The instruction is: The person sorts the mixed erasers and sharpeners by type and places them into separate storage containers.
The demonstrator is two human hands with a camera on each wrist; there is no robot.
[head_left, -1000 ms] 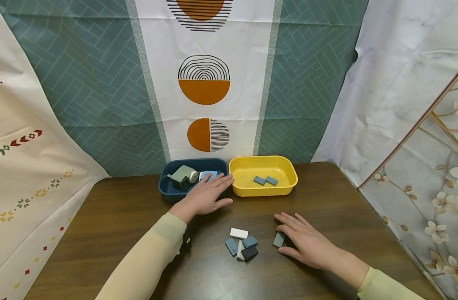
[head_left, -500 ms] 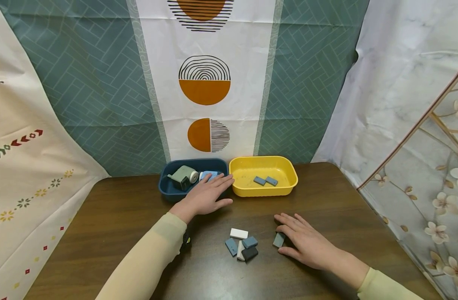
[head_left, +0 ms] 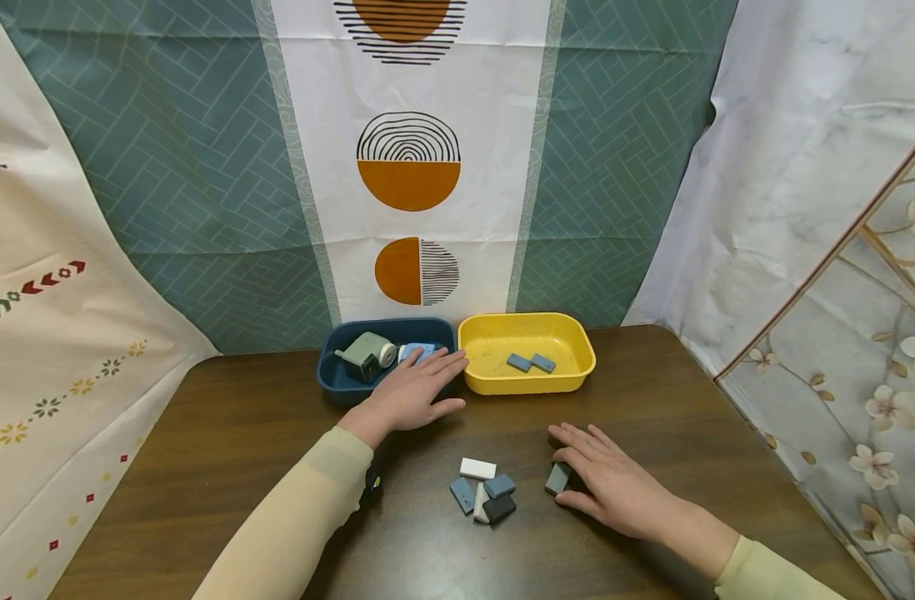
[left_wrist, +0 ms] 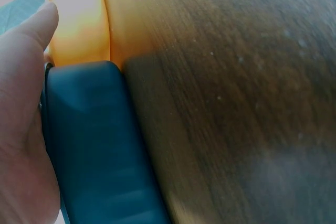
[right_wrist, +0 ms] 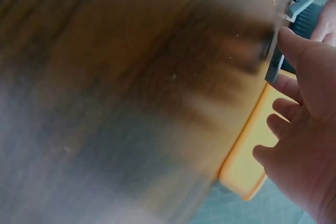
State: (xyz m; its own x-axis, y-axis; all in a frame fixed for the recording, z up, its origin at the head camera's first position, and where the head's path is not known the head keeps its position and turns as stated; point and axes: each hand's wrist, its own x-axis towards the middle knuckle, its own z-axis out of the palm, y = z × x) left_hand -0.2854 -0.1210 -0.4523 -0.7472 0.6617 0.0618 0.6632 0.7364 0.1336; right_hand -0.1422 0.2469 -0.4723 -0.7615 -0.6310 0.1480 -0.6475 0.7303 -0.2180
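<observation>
My left hand [head_left: 412, 392], fingers outstretched, lies across the front right rim of the dark blue tub [head_left: 333, 387]; its fingertips reach the yellow tub [head_left: 528, 384]. A green object with a round white end [head_left: 367, 352] and a light blue piece [head_left: 418, 350] lie in the blue tub, the latter partly behind my fingers. On the right of the table, my right hand [head_left: 615, 483] holds a small grey-blue rectangular block [head_left: 557, 479] between thumb and index finger. In the right wrist view the thumb and index finger meet opposite ends of that block [right_wrist: 274, 66].
Left of my right hand lies a loose cluster: a white block [head_left: 477, 468], a black block [head_left: 498, 507], another pale block and two grey-blue blocks [head_left: 462, 495]. Two more grey-blue blocks [head_left: 531, 362] lie in the yellow tub. Patterned cloth hangs behind the brown table [head_left: 240, 467].
</observation>
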